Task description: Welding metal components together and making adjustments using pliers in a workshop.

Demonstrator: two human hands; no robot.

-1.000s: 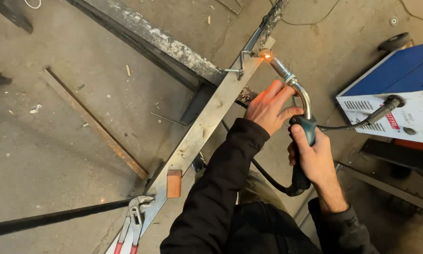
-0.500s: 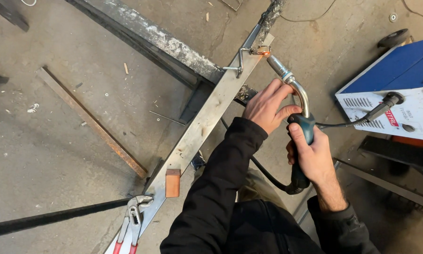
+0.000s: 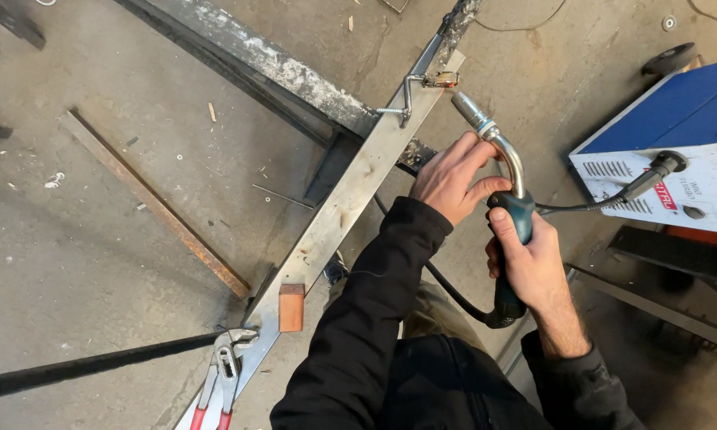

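I grip the welding torch [image 3: 506, 199] with both hands. My right hand [image 3: 534, 259] is wrapped tight around its teal handle, thumb lying up along the grip, and my left hand [image 3: 454, 179] curls its fingers around the curved metal neck just above that, steadying it. The nozzle [image 3: 472, 111] points up and left, close beside the bright steel flat bar [image 3: 350, 203] but not touching it.

The flat bar runs diagonally from lower left to upper right. Near its upper end a small screw clamp [image 3: 413, 91] bites across it, just beside the nozzle tip. Lower down a copper-coloured block [image 3: 291, 307] sits on the bar, and red-handled pliers [image 3: 219, 378] grip the bar's lower end. A heavy, paint-flecked steel beam [image 3: 255, 60] crosses behind the bar from the upper left.

On the concrete floor [image 3: 80, 263] to the left lies a rusty strip [image 3: 155, 203], well apart from my hands, and a dark bar [image 3: 88, 366] reaches in from the left edge towards the pliers. To my right stands the blue and white welding machine [image 3: 669, 151], with a black cable [image 3: 605, 203] plugged into its front and running towards the torch handle. The torch's own hose [image 3: 454, 295] loops below my left sleeve.
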